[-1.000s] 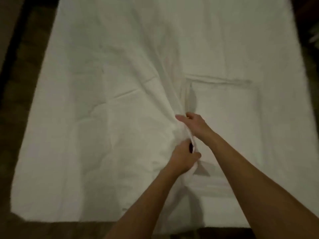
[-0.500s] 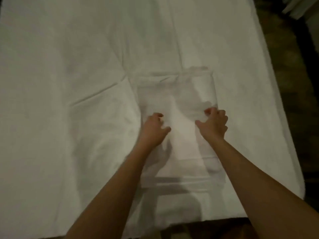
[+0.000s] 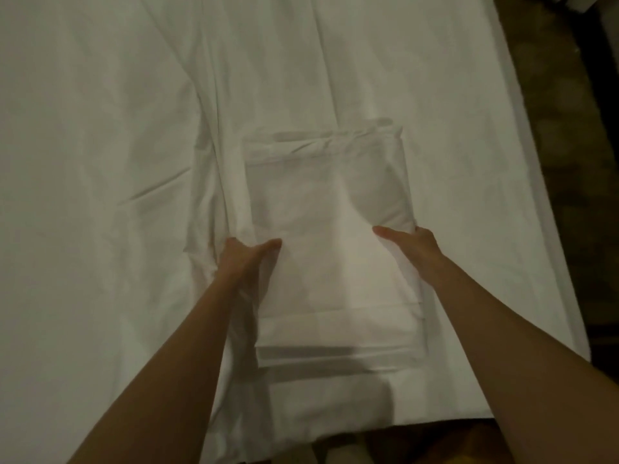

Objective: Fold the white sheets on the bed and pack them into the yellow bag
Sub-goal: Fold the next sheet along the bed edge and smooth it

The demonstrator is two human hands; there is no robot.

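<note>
We find no legible text, label, brand, number or sign in this view. The folded white sheets (image 3: 331,246) and the bed (image 3: 100,162) beneath them present plain, unmarked fabric on every surface that shows.

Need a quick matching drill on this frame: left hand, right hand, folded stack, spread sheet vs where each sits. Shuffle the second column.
Things:
1. left hand
2. right hand
3. folded stack
4. spread sheet

Places or states:
A. lies flat and creased over the bed
B. grips the stack's right edge, thumb on top
C. held between both hands, layered edges toward the camera
D. grips the stack's left edge, thumb on top

Pairs: 1-D, 2-B, 3-C, 4-A
</note>
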